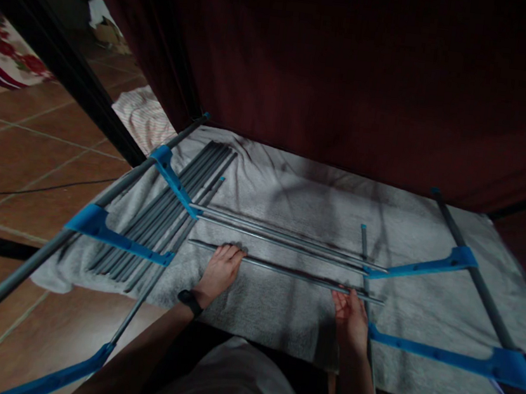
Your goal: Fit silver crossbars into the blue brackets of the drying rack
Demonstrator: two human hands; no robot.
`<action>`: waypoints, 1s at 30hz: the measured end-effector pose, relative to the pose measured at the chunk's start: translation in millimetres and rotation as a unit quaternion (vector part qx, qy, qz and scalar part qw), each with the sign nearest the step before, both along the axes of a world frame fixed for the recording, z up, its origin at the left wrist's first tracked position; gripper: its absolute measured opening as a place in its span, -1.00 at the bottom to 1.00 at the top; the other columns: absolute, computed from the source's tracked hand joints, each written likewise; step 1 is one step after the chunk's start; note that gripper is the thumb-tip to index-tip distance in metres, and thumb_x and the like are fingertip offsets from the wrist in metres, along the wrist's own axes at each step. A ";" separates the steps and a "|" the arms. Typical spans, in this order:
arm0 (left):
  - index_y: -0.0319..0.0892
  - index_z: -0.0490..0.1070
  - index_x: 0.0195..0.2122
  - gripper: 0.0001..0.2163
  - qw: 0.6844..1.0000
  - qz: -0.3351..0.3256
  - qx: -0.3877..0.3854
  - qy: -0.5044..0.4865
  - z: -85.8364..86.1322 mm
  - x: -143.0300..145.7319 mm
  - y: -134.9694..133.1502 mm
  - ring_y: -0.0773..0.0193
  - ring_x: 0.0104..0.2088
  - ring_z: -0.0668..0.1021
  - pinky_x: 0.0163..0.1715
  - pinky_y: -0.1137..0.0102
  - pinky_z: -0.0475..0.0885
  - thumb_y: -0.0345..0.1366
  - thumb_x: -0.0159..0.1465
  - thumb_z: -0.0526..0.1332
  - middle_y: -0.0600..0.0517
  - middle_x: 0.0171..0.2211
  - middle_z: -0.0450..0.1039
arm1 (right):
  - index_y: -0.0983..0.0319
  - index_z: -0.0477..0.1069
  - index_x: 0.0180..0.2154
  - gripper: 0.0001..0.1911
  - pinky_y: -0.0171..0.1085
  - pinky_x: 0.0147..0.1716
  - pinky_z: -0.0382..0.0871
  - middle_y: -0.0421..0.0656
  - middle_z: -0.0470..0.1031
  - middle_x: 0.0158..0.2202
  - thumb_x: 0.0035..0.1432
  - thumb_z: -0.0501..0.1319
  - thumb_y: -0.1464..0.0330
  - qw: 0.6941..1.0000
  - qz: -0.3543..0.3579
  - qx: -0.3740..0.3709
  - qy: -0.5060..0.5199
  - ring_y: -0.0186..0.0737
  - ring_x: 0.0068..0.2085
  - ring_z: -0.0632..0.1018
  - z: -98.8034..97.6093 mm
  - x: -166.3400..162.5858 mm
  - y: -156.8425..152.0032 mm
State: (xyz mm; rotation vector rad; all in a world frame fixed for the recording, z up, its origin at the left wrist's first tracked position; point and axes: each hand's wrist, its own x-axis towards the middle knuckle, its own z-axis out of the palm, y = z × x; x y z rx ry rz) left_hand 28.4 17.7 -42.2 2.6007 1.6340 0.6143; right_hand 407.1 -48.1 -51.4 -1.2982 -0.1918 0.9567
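Observation:
A thin grey metal tube (290, 270) lies crosswise in front of me, gripped at two places. Toward its left end, my left hand (226, 266) is closed around it, with a dark band on the wrist. Near the right end, my right hand (349, 310) pinches the same tube between thumb and fingers. Just beyond it, two similar tubes (281, 237) span between a left blue bracket (175, 186) and a right blue bracket (420, 267). A nearer left bracket (123, 240) and a nearer right bracket (436, 351) are clamped on thicker grey poles.
Several loose grey tubes (164, 217) lie on the grey blanket (301, 195) at left. The left pole (34, 265) and right pole (489, 305) slant along both sides. A dark red curtain (355, 74) hangs behind. Tiled floor (23, 155) shows at left.

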 end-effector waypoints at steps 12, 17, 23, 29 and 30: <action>-0.12 0.60 0.07 -0.69 1.000 0.004 -0.017 0.003 2.3 0.4 0.5 0.00 -0.04 0.58 0.05 0.11 0.47 -0.43 0.47 0.10 -0.11 -0.11 0.62 | 0.11 0.49 -0.25 -0.66 0.00 0.30 0.49 -0.27 0.63 -0.23 0.05 0.51 0.11 1.000 -0.006 -0.001 0.008 -0.21 -0.09 0.66 -0.7 -0.3 0.6; -0.12 0.60 0.06 -0.70 1.000 0.003 -0.014 0.005 3.1 1.0 0.5 0.00 -0.05 0.59 0.05 0.13 0.47 -0.44 0.48 0.09 -0.11 -0.13 0.61 | 0.11 0.48 -0.27 -0.65 -0.01 0.31 0.48 -0.26 0.62 -0.24 0.05 0.51 0.09 1.000 -0.002 0.003 0.009 -0.20 -0.07 0.65 -0.3 -1.5 0.2; -0.10 0.60 0.05 -0.70 1.000 0.006 -0.015 0.003 4.1 1.0 0.5 0.02 -0.07 0.58 0.01 0.15 0.45 -0.43 0.48 0.09 -0.10 -0.13 0.62 | 0.11 0.48 -0.27 -0.66 0.08 0.30 0.48 -0.25 0.62 -0.25 0.02 0.52 0.13 1.000 -0.006 0.001 0.011 -0.15 -0.06 0.65 -3.6 1.1 0.5; -0.10 0.60 0.03 -0.71 1.000 0.005 -0.011 -0.009 3.0 0.2 0.9 0.01 -0.07 0.59 0.00 0.14 0.46 -0.44 0.46 0.11 -0.10 -0.14 0.61 | 0.10 0.44 -0.32 -0.68 0.07 0.26 0.51 -0.24 0.62 -0.22 0.03 0.52 0.15 1.000 -0.003 0.016 0.010 -0.15 -0.06 0.65 -6.0 1.6 -0.7; -0.09 0.60 0.02 -0.71 1.000 0.005 -0.012 -0.012 3.0 0.2 1.0 0.01 -0.07 0.59 0.00 0.14 0.46 -0.44 0.46 0.12 -0.10 -0.15 0.62 | 0.10 0.43 -0.32 -0.68 0.06 0.24 0.52 -0.25 0.61 -0.24 0.03 0.51 0.16 1.000 0.004 0.025 0.012 -0.16 -0.08 0.65 -7.3 1.8 -1.0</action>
